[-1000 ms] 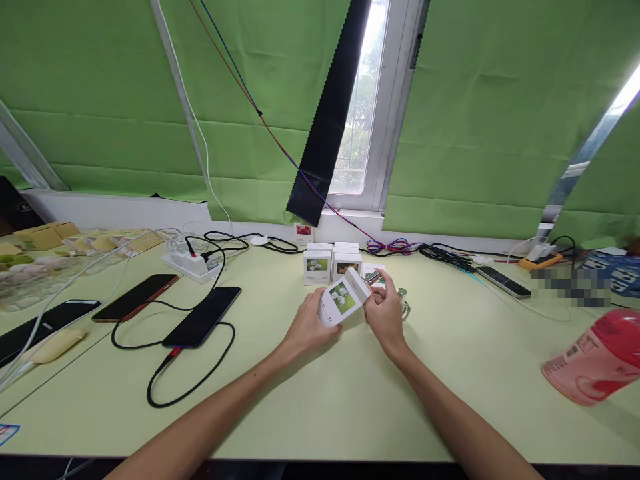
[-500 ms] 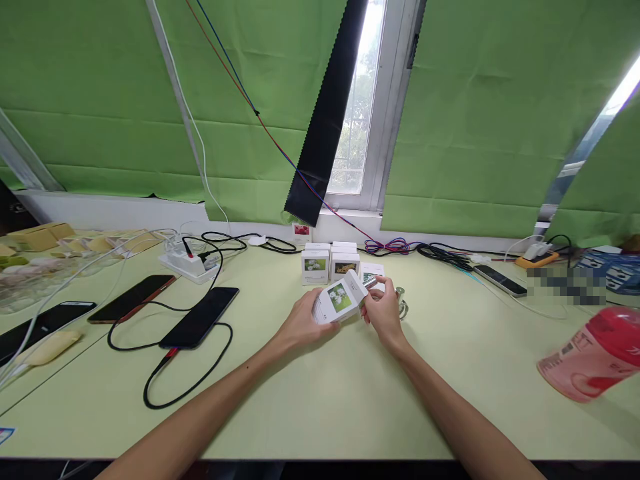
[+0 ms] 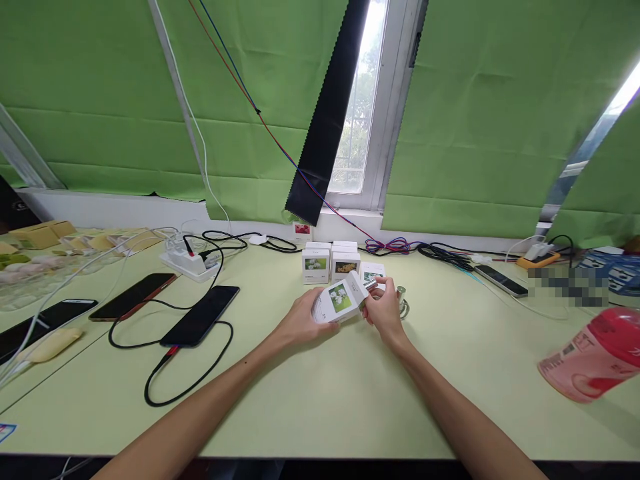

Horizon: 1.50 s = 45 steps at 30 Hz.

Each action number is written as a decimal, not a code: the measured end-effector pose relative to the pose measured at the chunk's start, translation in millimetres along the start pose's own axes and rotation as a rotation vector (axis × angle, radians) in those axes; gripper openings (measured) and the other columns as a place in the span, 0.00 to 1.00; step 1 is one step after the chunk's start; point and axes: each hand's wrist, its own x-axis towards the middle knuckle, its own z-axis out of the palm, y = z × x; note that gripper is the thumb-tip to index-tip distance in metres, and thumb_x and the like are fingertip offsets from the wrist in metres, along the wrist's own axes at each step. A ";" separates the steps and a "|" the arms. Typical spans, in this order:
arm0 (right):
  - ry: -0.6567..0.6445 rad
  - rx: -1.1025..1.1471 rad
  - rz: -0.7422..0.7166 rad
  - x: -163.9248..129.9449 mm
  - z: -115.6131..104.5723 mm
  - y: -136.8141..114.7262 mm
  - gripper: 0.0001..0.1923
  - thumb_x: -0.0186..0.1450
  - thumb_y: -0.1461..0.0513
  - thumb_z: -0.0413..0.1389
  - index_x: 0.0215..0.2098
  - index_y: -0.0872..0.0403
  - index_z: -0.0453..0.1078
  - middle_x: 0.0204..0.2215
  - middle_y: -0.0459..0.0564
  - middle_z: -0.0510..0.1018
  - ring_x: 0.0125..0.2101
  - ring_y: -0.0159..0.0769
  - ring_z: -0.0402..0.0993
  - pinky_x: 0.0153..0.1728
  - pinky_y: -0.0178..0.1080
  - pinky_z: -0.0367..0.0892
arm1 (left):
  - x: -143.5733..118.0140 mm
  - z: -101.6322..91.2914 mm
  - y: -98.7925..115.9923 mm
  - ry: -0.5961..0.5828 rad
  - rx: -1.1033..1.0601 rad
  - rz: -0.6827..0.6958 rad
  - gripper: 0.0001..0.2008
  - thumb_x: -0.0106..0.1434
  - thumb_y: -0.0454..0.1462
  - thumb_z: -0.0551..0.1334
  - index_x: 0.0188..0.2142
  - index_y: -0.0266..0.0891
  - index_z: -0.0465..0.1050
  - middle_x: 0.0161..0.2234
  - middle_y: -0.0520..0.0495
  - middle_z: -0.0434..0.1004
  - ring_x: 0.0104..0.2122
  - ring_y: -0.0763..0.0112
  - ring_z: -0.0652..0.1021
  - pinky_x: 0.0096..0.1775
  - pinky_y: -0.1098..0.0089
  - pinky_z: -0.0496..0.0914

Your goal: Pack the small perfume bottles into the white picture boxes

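My left hand (image 3: 300, 319) is closed round a white cardboard box (image 3: 327, 307) with a picture of white flowers, held tilted above the table. At the box's upper right end, my right hand (image 3: 385, 308) pinches a small silver, tube-like thing (image 3: 371, 285), whose kind I cannot make out. Its fingertips meet the end of the box. Just behind the right hand lies a shiny, ring-shaped object (image 3: 403, 307), partly hidden. Similar white boxes with flower pictures stand beyond my hands: a left one (image 3: 316, 270), a middle one (image 3: 346, 257) and a right one (image 3: 374, 269), partly covered.
On the left lie a dark phone (image 3: 200, 317) with a black cable, more phones and a white power strip (image 3: 185, 265). A red-lidded pink bottle (image 3: 590, 357) stands at the right. Bundled cables (image 3: 443, 252) run along the wall, near another phone (image 3: 500, 280).
Almost nothing differs. Both hands keep their hold at the box, and the view has shifted very slightly.
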 end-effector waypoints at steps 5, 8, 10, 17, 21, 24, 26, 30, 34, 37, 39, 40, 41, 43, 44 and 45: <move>0.027 -0.016 -0.036 1.9 -0.1 2.9 0.20 0.57 0.54 0.64 0.43 0.51 0.65 0.25 0.45 0.79 0.19 0.35 0.72 0.17 0.33 0.62 | 0.3 -0.6 -1.0 -0.020 0.005 -0.007 0.35 0.47 0.41 0.74 0.57 0.43 0.72 0.52 0.43 0.79 0.49 0.52 0.79 0.50 0.57 0.75; 0.032 -0.020 -0.033 2.5 -0.3 3.7 0.20 0.58 0.53 0.64 0.42 0.51 0.65 0.25 0.46 0.80 0.18 0.34 0.71 0.16 0.34 0.62 | 0.3 -1.1 -0.8 -0.033 0.022 -0.010 0.35 0.48 0.41 0.74 0.56 0.43 0.72 0.52 0.43 0.79 0.49 0.53 0.79 0.48 0.59 0.76; 0.028 -0.003 -0.024 2.5 -0.4 3.3 0.20 0.57 0.52 0.64 0.42 0.51 0.64 0.25 0.45 0.80 0.17 0.34 0.70 0.15 0.34 0.61 | 0.3 -1.4 -0.7 -0.031 0.018 -0.003 0.34 0.48 0.41 0.74 0.56 0.43 0.72 0.52 0.43 0.79 0.49 0.52 0.79 0.48 0.59 0.76; -0.025 0.020 0.053 1.9 -0.7 -0.7 0.21 0.58 0.52 0.63 0.42 0.50 0.60 0.25 0.43 0.78 0.15 0.32 0.68 0.14 0.33 0.59 | 0.7 -0.9 -3.1 -0.021 -0.005 0.006 0.35 0.47 0.41 0.75 0.56 0.43 0.73 0.52 0.43 0.79 0.50 0.52 0.79 0.49 0.58 0.76; -0.028 0.024 0.066 0.7 -1.5 -2.7 0.20 0.60 0.51 0.62 0.42 0.49 0.60 0.25 0.42 0.77 0.15 0.33 0.68 0.15 0.34 0.61 | 0.4 -0.9 -3.4 -0.017 -0.018 0.016 0.35 0.47 0.41 0.75 0.56 0.43 0.74 0.52 0.42 0.79 0.50 0.52 0.79 0.48 0.59 0.76; -0.027 0.035 0.062 -0.1 -1.8 -3.1 0.20 0.61 0.50 0.62 0.42 0.49 0.60 0.25 0.42 0.77 0.14 0.32 0.67 0.14 0.34 0.60 | 0.2 -1.5 -2.6 -0.019 -0.004 0.027 0.35 0.47 0.41 0.75 0.56 0.43 0.74 0.52 0.42 0.79 0.50 0.52 0.79 0.47 0.59 0.76; -0.023 0.051 0.059 -0.3 -1.6 -2.7 0.20 0.61 0.50 0.62 0.41 0.50 0.60 0.24 0.43 0.77 0.13 0.31 0.66 0.13 0.34 0.59 | 0.2 -1.8 -1.9 -0.026 0.016 0.024 0.34 0.48 0.41 0.75 0.56 0.43 0.73 0.52 0.43 0.79 0.49 0.52 0.79 0.46 0.59 0.76; -0.010 0.072 0.066 0.0 -0.5 -1.9 0.20 0.61 0.50 0.63 0.40 0.49 0.60 0.24 0.42 0.77 0.12 0.30 0.65 0.12 0.34 0.58 | -0.1 -1.9 0.1 -0.041 0.043 0.004 0.34 0.49 0.41 0.74 0.56 0.43 0.71 0.52 0.43 0.79 0.49 0.52 0.79 0.45 0.60 0.76; -0.006 0.086 0.075 0.0 0.3 -2.1 0.19 0.61 0.51 0.62 0.40 0.50 0.59 0.23 0.42 0.76 0.12 0.31 0.65 0.11 0.33 0.58 | -0.5 -1.7 2.4 -0.051 0.024 -0.002 0.33 0.49 0.40 0.73 0.56 0.43 0.71 0.52 0.43 0.79 0.50 0.52 0.79 0.44 0.61 0.77; -0.008 0.100 0.072 -0.2 1.0 -1.8 0.19 0.62 0.51 0.62 0.39 0.49 0.59 0.23 0.42 0.76 0.11 0.30 0.64 0.10 0.33 0.57 | -0.7 -2.0 3.7 -0.043 0.025 0.006 0.33 0.48 0.40 0.74 0.55 0.43 0.72 0.52 0.44 0.79 0.49 0.52 0.79 0.44 0.61 0.77; -0.002 0.100 0.074 -0.2 1.7 -1.3 0.19 0.62 0.51 0.62 0.39 0.49 0.59 0.22 0.42 0.76 0.11 0.30 0.64 0.09 0.33 0.57 | -0.8 -2.5 4.7 -0.043 0.022 0.007 0.33 0.48 0.40 0.74 0.55 0.43 0.72 0.51 0.44 0.79 0.49 0.52 0.79 0.44 0.62 0.77; -0.001 0.097 0.079 -0.2 2.0 -1.0 0.18 0.62 0.51 0.62 0.39 0.49 0.58 0.22 0.41 0.76 0.11 0.30 0.64 0.08 0.33 0.57 | -0.9 -2.8 5.3 -0.044 0.021 0.006 0.33 0.48 0.41 0.74 0.55 0.42 0.72 0.51 0.44 0.79 0.48 0.53 0.79 0.44 0.62 0.77; -0.002 0.095 0.085 -0.3 2.3 -1.0 0.18 0.63 0.51 0.62 0.38 0.49 0.58 0.21 0.41 0.76 0.10 0.31 0.64 0.08 0.33 0.56 | -0.9 -3.0 5.9 -0.047 0.021 0.003 0.33 0.48 0.41 0.73 0.55 0.42 0.72 0.51 0.44 0.80 0.48 0.53 0.80 0.43 0.63 0.77; -0.005 0.096 0.098 -0.6 2.6 -1.5 0.18 0.63 0.51 0.62 0.38 0.48 0.58 0.20 0.40 0.75 0.10 0.32 0.64 0.07 0.33 0.56 | -1.1 -3.3 7.1 -0.051 0.026 0.000 0.33 0.48 0.41 0.73 0.55 0.41 0.72 0.50 0.43 0.80 0.47 0.54 0.80 0.43 0.63 0.77; -0.006 0.099 0.102 -0.8 2.6 -2.1 0.17 0.64 0.51 0.62 0.38 0.48 0.58 0.19 0.40 0.74 0.10 0.32 0.64 0.07 0.34 0.56 | -1.1 -3.4 7.5 -0.050 0.030 0.000 0.34 0.48 0.41 0.73 0.55 0.41 0.72 0.50 0.43 0.80 0.47 0.54 0.80 0.43 0.63 0.77; -0.007 0.102 0.105 -1.1 2.6 -2.9 0.17 0.64 0.51 0.61 0.38 0.48 0.58 0.18 0.40 0.74 0.10 0.32 0.64 0.07 0.33 0.56 | -1.2 -3.4 7.8 -0.048 0.033 0.000 0.34 0.48 0.41 0.73 0.55 0.41 0.72 0.50 0.43 0.80 0.47 0.53 0.80 0.43 0.63 0.77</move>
